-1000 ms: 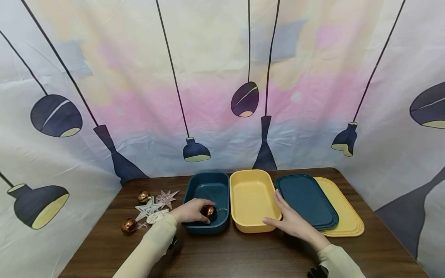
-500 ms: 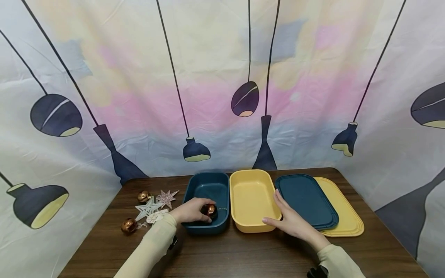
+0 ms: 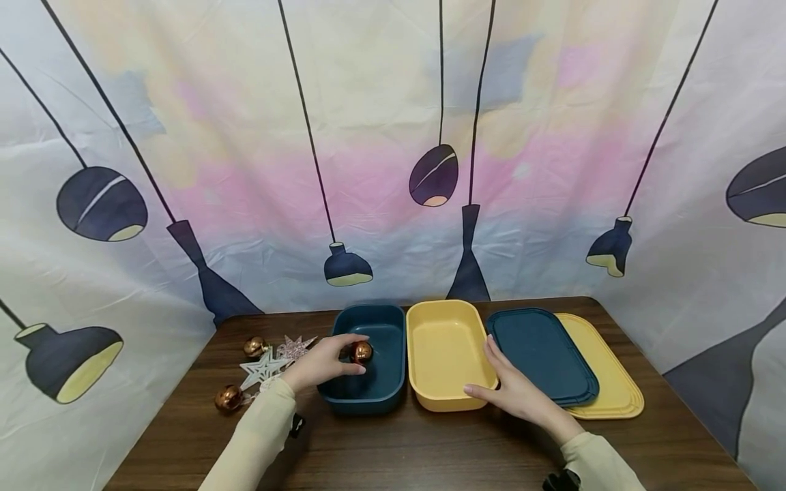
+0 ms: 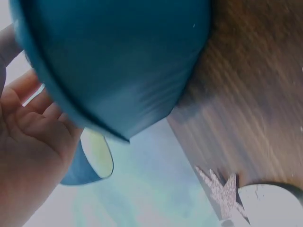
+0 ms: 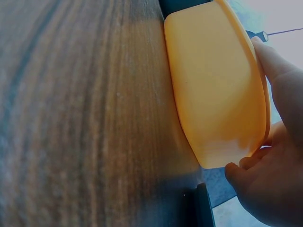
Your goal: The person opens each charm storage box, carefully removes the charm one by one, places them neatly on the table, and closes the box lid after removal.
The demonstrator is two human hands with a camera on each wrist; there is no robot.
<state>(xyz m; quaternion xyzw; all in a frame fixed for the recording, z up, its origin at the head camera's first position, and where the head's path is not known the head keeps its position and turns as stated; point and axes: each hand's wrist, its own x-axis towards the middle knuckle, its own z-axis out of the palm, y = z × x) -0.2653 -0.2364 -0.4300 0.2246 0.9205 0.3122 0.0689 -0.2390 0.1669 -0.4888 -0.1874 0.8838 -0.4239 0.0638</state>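
Note:
My left hand (image 3: 322,362) is over the dark blue box (image 3: 374,407), with a shiny copper Christmas bauble (image 3: 361,352) pinched between thumb and fingers. In the left wrist view, the outer wall of that blue box (image 4: 128,61) hides the fingertips and bauble. Next to it stands a yellow box (image 3: 451,404). Its near right corner is touched by my right hand (image 3: 516,390), thumb at the front rim and fingers outstretched along the side. The right wrist view shows this hand (image 5: 274,156) spread around the yellow box's corner (image 5: 215,85).
Left of the blue box lie two copper baubles (image 3: 229,398) (image 3: 254,347), a white star (image 3: 263,369) and a pink glittery star (image 3: 295,348). A blue lid (image 3: 540,354) overlaps a yellow lid (image 3: 604,372) on the right. Patterned cloth (image 3: 393,136) hangs behind the wooden table (image 3: 393,450).
My left hand has risen and shifted left and away from me inside the blue box, and the bauble has moved with it. The right hand has stayed at the yellow box.

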